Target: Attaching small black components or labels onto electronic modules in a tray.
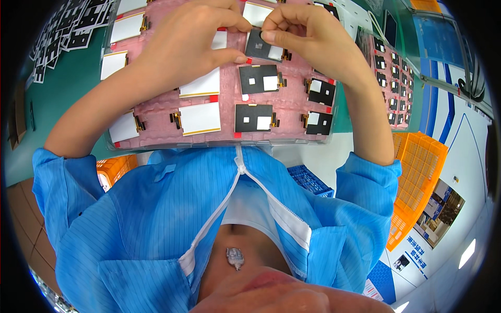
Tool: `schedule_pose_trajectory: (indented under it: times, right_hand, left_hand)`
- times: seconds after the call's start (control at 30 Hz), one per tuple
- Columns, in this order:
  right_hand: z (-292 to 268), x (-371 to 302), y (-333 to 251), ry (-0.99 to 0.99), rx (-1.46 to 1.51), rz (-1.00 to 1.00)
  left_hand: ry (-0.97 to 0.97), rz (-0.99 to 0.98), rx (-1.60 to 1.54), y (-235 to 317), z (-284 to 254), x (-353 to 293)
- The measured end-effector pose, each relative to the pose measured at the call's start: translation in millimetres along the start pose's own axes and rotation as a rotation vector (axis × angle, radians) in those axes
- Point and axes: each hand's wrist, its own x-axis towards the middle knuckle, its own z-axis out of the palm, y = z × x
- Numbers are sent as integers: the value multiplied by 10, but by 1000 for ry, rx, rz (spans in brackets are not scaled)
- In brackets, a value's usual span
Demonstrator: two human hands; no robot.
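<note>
A pink tray [228,117] with a clear plastic rim lies in front of me, holding rows of small flat display panels with gold flex tails. Toward its far middle is one panel [275,53] partly covered by a black sticker [255,48] with a small square window. My right hand [308,34] pinches the sticker's upper right edge between thumb and index finger. My left hand [201,41] is over the white panels, thumb and index finger apart at the left side of that panel; whether they touch it I cannot tell. Nearer me sits a panel with a black sticker [253,79].
Black-and-white cut sheets [78,26] are spread at the far left of the green table [57,99]. On the right stands a second tray [394,78] of black-covered panels. Orange crates [417,172] and a blue basket [311,180] are below the table's level.
</note>
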Motion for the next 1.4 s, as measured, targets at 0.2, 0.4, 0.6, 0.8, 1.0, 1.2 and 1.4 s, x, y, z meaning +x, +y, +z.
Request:
schedule_pose_trajectory:
  times: [0.2, 0.4, 0.6, 0.8, 1.0, 1.2, 1.4]
  right_hand:
    - [18, 1, 36, 14, 20, -25]
    - [60, -5, 81, 62, -19, -88]
    - [94, -24, 92, 110, 26, -130]
    - [122, -51, 104, 138, -188, -181]
    - [211, -56, 243, 256, -258, -243]
    - [261, -18, 302, 387, -333, -344]
    - [339, -59, 231, 522, -644, -470]
  left_hand:
    - [8, 8, 17, 9, -2, 0]
    - [18, 19, -14, -5, 5, -2]
    - [12, 15, -11, 1, -2, 4]
    - [30, 27, -10, 1, -10, -2]
    - [57, 60, -70, -45, 19, -20]
    - [57, 64, -51, -42, 25, -12]
    - [93, 152, -17, -135, 77, 6]
